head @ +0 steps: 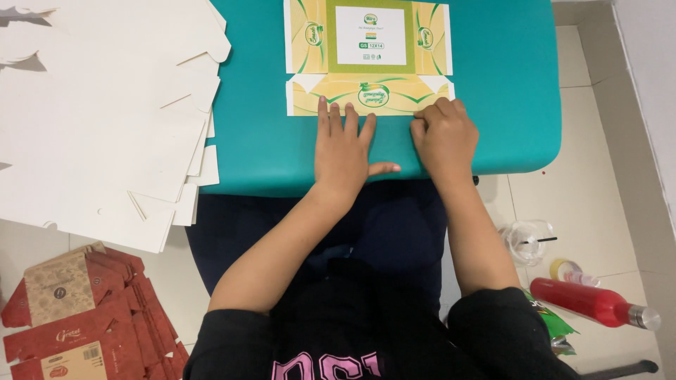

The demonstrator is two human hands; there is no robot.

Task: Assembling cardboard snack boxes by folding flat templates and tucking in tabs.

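Carton blank (369, 53), yellow and green with a white panel in its middle, lies flat at 12 o'clock on the teal table (507, 98), printed side up. Its near flap is folded toward the person, and both hands bear on that fold, which looks like pressing the crease down.

Head view: left hand (345, 144) lies palm down, fingers spread and straight, fingertips on the flap's near edge and thumb out at 3 o'clock; it grips nothing, so it seems to pin the card flat. Right hand (445, 134) is curled, knuckles up, at the flap's right end; its fingers are tucked under, so I cannot tell whether they pinch the card's edge or only push on it. The 2 hands sit just beside each other, not touching.

At 9 o'clock a stack of plain white blanks (105, 119) overlaps the table's left edge, within reach of the left arm. At 7 o'clock on the floor lies a heap of red and brown cartons (84, 324). At 4 o'clock on the floor stand a red bottle (588, 301), lying on its side, a clear cup (527, 241) and a tape roll (563, 269), well apart from the work.
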